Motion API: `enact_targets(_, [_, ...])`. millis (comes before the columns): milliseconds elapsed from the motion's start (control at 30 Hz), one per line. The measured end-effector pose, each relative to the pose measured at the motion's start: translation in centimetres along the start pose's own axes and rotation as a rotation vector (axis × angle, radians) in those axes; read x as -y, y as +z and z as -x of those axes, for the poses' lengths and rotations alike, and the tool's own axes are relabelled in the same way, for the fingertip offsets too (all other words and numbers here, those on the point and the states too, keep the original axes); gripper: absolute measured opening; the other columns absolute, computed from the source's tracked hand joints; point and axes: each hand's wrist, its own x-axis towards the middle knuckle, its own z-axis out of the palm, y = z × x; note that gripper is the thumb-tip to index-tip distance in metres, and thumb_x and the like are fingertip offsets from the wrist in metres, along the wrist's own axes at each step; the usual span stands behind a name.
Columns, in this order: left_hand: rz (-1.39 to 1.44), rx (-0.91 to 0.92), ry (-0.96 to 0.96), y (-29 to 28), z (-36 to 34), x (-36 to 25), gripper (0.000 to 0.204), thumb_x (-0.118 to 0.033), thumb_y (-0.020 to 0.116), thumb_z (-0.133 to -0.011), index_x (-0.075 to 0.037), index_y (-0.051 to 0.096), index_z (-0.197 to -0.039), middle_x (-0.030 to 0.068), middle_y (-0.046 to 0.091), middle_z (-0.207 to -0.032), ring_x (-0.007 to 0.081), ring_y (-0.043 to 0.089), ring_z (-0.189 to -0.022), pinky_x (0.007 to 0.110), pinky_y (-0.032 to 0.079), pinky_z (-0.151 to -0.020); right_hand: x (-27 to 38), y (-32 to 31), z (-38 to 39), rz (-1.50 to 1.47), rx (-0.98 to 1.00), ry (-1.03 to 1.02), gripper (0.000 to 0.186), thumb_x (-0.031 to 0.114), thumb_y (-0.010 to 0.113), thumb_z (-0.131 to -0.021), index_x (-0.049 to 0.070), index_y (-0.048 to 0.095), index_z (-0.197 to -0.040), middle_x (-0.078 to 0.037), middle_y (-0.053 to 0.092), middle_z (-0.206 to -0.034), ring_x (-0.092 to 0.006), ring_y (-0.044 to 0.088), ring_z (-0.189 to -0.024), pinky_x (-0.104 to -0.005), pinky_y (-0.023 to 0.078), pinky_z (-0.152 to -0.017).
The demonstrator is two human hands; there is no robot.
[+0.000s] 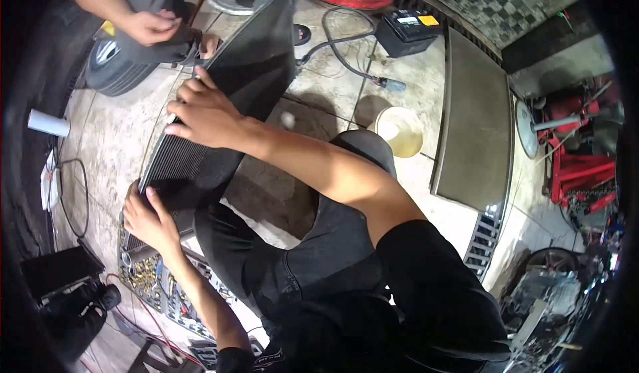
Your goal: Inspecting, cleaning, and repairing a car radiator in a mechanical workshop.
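Observation:
A large black finned car radiator (180, 163) stands tilted across my left side, running from beside my knee up toward the far middle. My right hand (203, 114) reaches across and is closed over its left edge, fingers bent around the rim. Lower down, my left hand (150, 221) grips the near corner of the same edge, thumb on the finned face and fingers on the outer side. What the fingertips touch behind the edge is hidden.
A co-worker's hand (152, 28) is beyond the radiator, near a tire (120, 70). Right of my knees are a bucket (399, 132), a car battery (407, 32) and a flat grey panel (472, 116). A tool tray (170, 293) with small brass parts lies below my left hand.

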Motion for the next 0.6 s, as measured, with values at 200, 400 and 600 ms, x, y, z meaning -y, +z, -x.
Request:
enact_targets(200, [-0.001,-0.026,0.002,1.0,0.4,0.4,0.043,-0.038,0.044,-0.096,-0.004,0.055,-0.12,0.014,0.059,-0.115,0.0312,0.052,-0.11,0.044,0.034,-0.094,-0.6,0.7,0.2,-0.026,-0.079,-0.063,0.038,0.043,0.06,-0.084,0.007,0.065,-0.095,-0.013,0.058,-0.093,-0.0304,0.05,-0.105,-0.0586,0.016,-0.108])
enact_targets(400, [-0.045,-0.052,-0.002,1.6,0.5,0.9,0.043,-0.04,0.043,-0.096,-0.006,0.056,-0.118,0.014,0.059,-0.115,0.0318,0.052,-0.109,0.045,0.034,-0.092,-0.7,1.4,0.2,0.004,-0.101,-0.101,0.038,0.042,0.056,-0.086,0.006,0.065,-0.094,-0.016,0.058,-0.09,-0.0329,0.051,-0.103,-0.0605,0.016,-0.106])
enact_targets(600, [-0.051,-0.069,-0.017,1.6,0.2,0.5,0.042,-0.04,0.044,-0.095,-0.005,0.058,-0.114,0.0133,0.061,-0.11,0.0312,0.053,-0.104,0.043,0.035,-0.088,-0.3,0.3,0.1,-0.05,0.008,-0.034,0.039,0.04,0.061,-0.084,0.005,0.063,-0.102,-0.019,0.057,-0.104,-0.0354,0.048,-0.111,-0.0545,0.019,-0.109])
